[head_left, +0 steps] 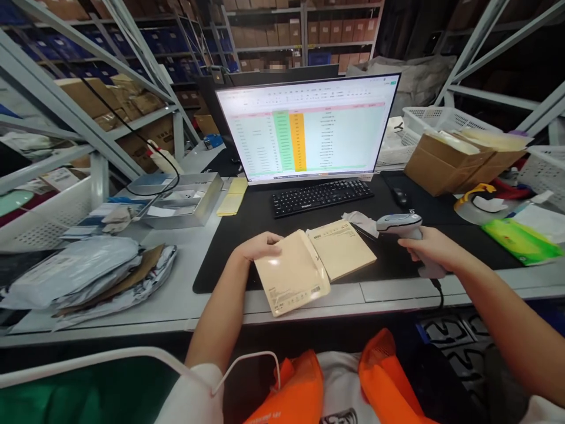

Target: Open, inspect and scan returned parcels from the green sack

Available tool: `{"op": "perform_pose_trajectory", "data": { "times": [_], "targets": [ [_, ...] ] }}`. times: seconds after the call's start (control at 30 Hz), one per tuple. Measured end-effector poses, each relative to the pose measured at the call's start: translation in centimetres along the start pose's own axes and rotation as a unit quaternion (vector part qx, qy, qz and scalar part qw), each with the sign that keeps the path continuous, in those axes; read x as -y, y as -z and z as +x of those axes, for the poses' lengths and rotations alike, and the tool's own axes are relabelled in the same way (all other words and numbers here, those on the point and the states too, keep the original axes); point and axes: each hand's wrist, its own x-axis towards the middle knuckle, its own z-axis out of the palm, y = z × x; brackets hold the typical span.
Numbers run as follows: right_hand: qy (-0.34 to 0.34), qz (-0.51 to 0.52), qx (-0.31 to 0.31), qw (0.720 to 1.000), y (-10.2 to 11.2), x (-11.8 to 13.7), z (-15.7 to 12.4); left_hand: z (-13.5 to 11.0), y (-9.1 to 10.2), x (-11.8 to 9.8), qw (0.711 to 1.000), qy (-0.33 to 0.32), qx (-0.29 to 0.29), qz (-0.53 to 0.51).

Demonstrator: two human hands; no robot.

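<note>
My left hand (263, 245) grips a flat cream packet (291, 271) by its upper left edge, thumb on top. The packet is tilted, with a printed label and barcode along its lower side. Right beside it, a second cream packet or stack of packets (342, 250) lies on the black desk mat (229, 259). My right hand (424, 247) is wrapped round the handle of a grey-white barcode scanner (401, 222), whose head points left above the mat. Between scanner and stack lies a crumpled clear wrapper (359, 222).
A monitor (348, 135) showing a spreadsheet stands behind the keyboard (322, 197) and mouse (400, 197). Plastic mailers (79, 271) and a grey box (185, 203) occupy the left side. Cardboard boxes (445, 162), a tape roll (479, 203) and a green packet (521, 240) are at right.
</note>
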Motion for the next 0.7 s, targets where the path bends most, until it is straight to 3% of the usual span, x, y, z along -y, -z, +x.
{"op": "perform_pose_trajectory", "data": {
  "times": [0.17,0.27,0.37,0.5,0.63,0.7],
  "targets": [
    [0.078,-0.124,0.106,0.984,-3.0,5.7,-1.5,-0.3,0.4,0.2,1.0,-0.022,0.008,-0.015],
    [0.115,-0.176,0.112,0.971,-4.6,8.9,-1.2,-0.8,1.0,1.0,1.0,0.01,0.003,-0.021],
    [0.132,-0.174,0.121,0.968,-4.9,9.8,-0.8,-0.9,1.2,1.6,0.999,0.041,0.003,-0.026],
    [0.105,-0.13,0.111,0.98,-3.1,7.0,-0.3,0.3,-0.1,1.1,0.999,0.004,-0.001,-0.044],
    [0.024,-0.093,-0.002,0.995,1.0,0.5,2.6,4.4,-2.5,-1.0,0.994,-0.104,-0.022,0.009],
    [0.011,-0.085,-0.059,0.995,3.3,-3.3,4.8,7.4,-3.4,-2.3,0.991,-0.112,-0.051,0.048]
  ]
}}
